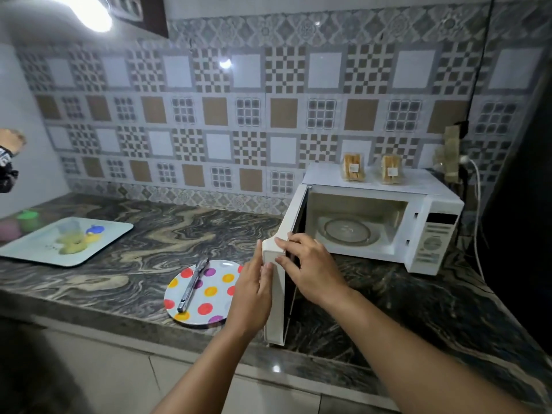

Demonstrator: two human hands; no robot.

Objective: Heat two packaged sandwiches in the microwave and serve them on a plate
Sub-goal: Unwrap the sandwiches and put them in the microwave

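You are at the start: both your hands, left hand (254,289) and right hand (310,268), grip the free edge of the open microwave door (276,282). The two packaged sandwiches (354,167) (390,169) sit on top of the microwave (418,210), unheated; the spotted plate (206,292) waits on the worktop (143,276).

Marble-pattern counter (143,231) is my landmark. On its far left sits a pale rectangular tray (98,243) with yellow bits (73,245), a clear cup (69,229) and a small blue thing (95,229) on it. Just left of the tray, at the counter's edge, a green cup (28,220) and a pink one (9,230), blurry. Patterned tile wall (248,115) rises behind the counter. Lamp (89,10) glares above, top left. White cable (478,222) hangs at the counter's right end. Someone else's arm (9,156) shows far left, above the counter.
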